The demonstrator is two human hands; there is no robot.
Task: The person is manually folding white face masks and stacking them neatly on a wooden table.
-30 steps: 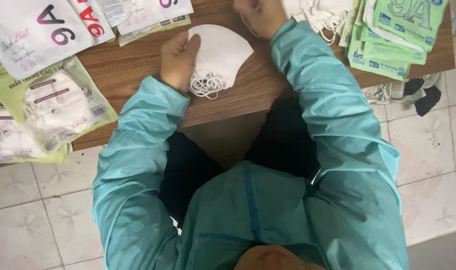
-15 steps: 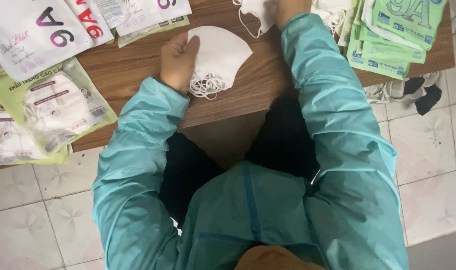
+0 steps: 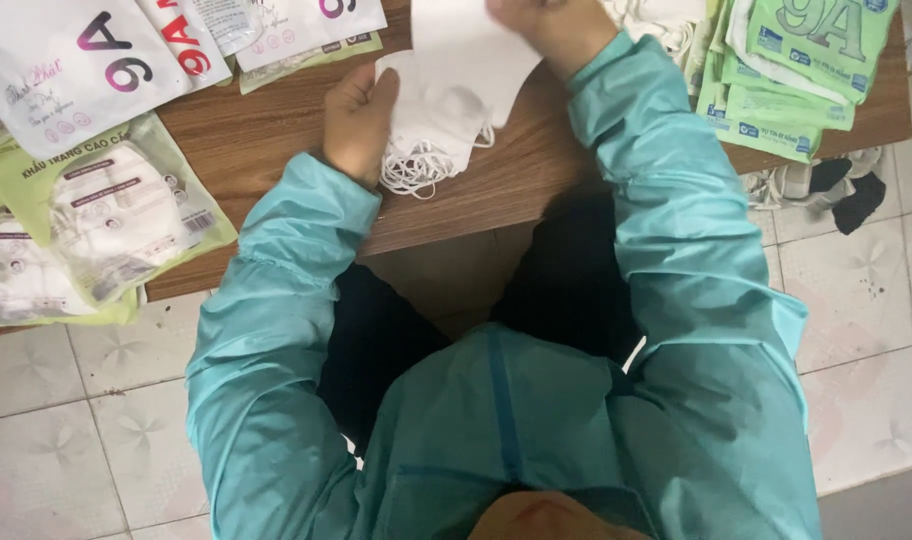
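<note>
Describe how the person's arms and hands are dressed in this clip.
Both arms wear long teal sleeves of a smooth, slightly shiny jacket, creased along the forearms and gathered at the cuffs. The left hand and right hand are bare: no gloves, and no rings or watch visible. A darker teal zip strip runs down the jacket front.

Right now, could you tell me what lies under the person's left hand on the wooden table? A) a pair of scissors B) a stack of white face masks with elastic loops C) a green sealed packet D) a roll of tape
B: the left hand rests on a stack of white face masks, their elastic loops bunched at the near edge on the wooden table.
</note>
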